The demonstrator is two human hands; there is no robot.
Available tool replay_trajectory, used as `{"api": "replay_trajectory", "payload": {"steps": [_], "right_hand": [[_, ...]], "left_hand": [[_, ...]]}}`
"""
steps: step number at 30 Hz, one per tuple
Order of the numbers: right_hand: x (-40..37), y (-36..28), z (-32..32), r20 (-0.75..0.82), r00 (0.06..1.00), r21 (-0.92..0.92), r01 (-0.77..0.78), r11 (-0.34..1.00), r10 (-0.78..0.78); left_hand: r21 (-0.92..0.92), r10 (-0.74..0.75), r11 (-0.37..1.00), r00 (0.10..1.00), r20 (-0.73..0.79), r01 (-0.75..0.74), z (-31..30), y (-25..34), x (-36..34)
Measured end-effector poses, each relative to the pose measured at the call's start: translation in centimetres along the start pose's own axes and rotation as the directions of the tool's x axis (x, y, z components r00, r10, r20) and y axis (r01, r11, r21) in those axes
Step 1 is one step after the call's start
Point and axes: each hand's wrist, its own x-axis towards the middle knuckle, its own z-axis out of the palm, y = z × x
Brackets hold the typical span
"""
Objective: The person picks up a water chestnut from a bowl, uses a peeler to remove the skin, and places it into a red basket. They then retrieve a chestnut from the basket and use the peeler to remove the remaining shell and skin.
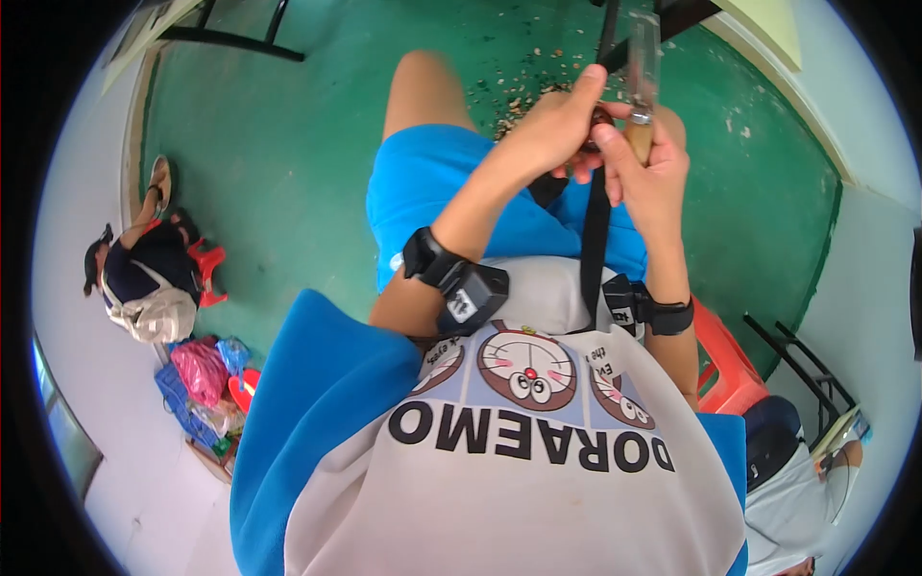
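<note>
My left hand is closed on a small dark red-brown object, with its thumb stretched upward. Beside it, my right hand grips the light wooden handle of a tool. The tool's broad, translucent-looking blade points away from me. My right thumb meets the brown object, and the two hands are close together above my lap. A black strap hangs just below them. My fingers partly cover the object, so what it is cannot be made out.
Small pale and dark fragments lie scattered on the green floor past my knees. A seated person is at the left, near bags. Another person is at the lower right, beside a red stool. Dark metal legs stand near the walls.
</note>
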Motion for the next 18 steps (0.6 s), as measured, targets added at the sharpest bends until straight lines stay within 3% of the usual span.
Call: {"api": "replay_trajectory", "payload": {"steps": [5,8,10,11,13,16,18], "right_hand": [[0.1,0.4,0.9,-0.119,0.993,0.053,0.006,0.999,0.001],[0.2,0.4,1.2,-0.108,0.993,0.055,-0.036,0.998,0.042],[0.1,0.3,1.2,-0.096,0.994,0.046,-0.041,0.998,0.045],[0.1,0.1,1.1,-0.019,0.999,0.061,-0.034,0.998,0.035],[0.1,0.0,0.3,0.059,0.998,0.079,-0.028,0.996,0.023],[0.1,0.1,0.1,0.115,0.988,0.044,-0.109,0.993,0.103],[0.1,-0.1,0.5,0.048,0.993,0.062,-0.113,0.992,0.110]], "left_hand": [[-0.029,0.119,0.993,0.991,0.064,-0.117,-0.6,-1.2,1.0],[0.039,0.107,0.994,0.991,-0.082,-0.104,-0.7,-1.1,0.7],[0.040,0.118,0.992,0.992,0.045,-0.120,-1.1,-0.6,0.5],[0.040,0.119,0.992,0.992,0.042,-0.121,-1.2,-0.3,0.4],[0.006,-0.077,0.997,0.997,0.022,0.077,-1.0,0.4,0.0],[0.004,-0.066,0.998,0.997,0.027,0.066,-0.9,0.0,0.1],[-0.091,-0.011,0.996,0.999,0.037,0.014,-0.9,-0.4,0.3]]}}
